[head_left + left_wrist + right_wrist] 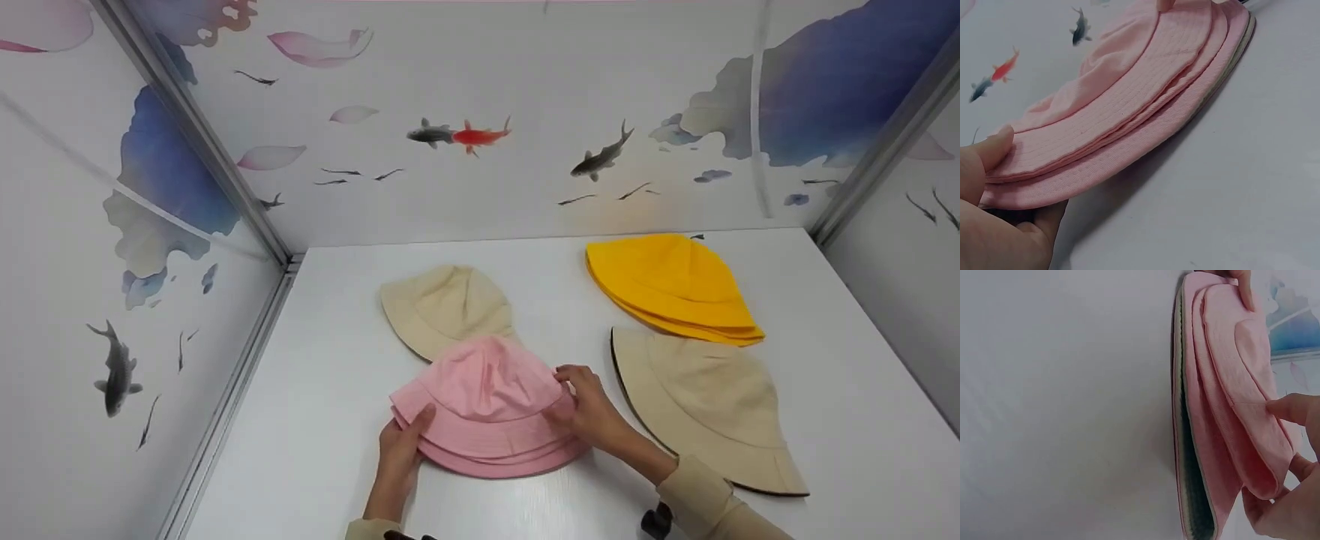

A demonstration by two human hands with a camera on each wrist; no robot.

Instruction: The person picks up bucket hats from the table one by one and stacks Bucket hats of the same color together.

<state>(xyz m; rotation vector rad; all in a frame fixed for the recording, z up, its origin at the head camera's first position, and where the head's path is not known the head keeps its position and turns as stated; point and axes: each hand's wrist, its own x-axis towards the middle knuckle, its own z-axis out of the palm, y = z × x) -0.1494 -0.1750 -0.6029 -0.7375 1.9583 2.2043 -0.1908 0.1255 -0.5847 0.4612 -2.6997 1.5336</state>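
Pink bucket hats (487,405), stacked and folded flat, are held between both hands above the table's near middle. At the left end of the brims, my left hand (401,450) grips the stack, thumb on top and fingers underneath, as the left wrist view shows. On the other side my right hand (592,409) pinches the upper pink layers (1247,394) with its thumb on the brim and fingers behind. Below them in the right wrist view, the lowest brim (1199,495) gapes and shows a dark and pale lining. A beige bucket hat (450,304) lies partly covered behind the pink ones.
Yellow bucket hats (667,285) lie folded at the back right of the white table (315,322). In front of them is a larger beige bucket hat (720,405) with dark edging, close to the right forearm. Printed wall panels (525,67) enclose the back and sides.
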